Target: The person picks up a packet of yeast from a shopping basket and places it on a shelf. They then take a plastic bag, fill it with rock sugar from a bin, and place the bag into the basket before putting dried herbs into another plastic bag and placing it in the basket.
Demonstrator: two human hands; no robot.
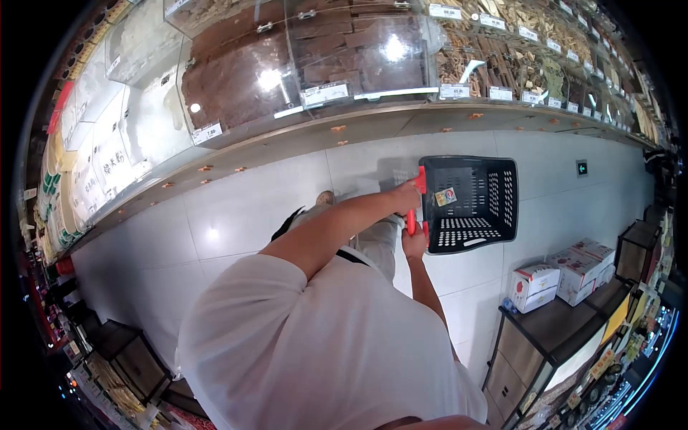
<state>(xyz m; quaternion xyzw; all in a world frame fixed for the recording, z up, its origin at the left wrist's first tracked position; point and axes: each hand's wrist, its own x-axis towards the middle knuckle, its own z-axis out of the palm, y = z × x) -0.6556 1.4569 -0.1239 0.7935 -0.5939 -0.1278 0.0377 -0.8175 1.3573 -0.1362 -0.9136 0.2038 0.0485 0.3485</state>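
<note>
White shirt (326,344), both hands (413,242) gripping red handle (411,221) of black basket (510,204)

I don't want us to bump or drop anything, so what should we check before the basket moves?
1. Left hand on the red handle: ok, wrapped around it.
2. Right hand on the handle too: ok, near its other end.
3. Small colorful packet inside the black basket: ok, it's in there.
4. Basket apart from the white boxes: ok, there's a gap between them.
5. Floor between basket and green arrow sign: ok, nothing's lying there.
6. Wheels under the basket: cannot tell, its underside is hidden.
</note>
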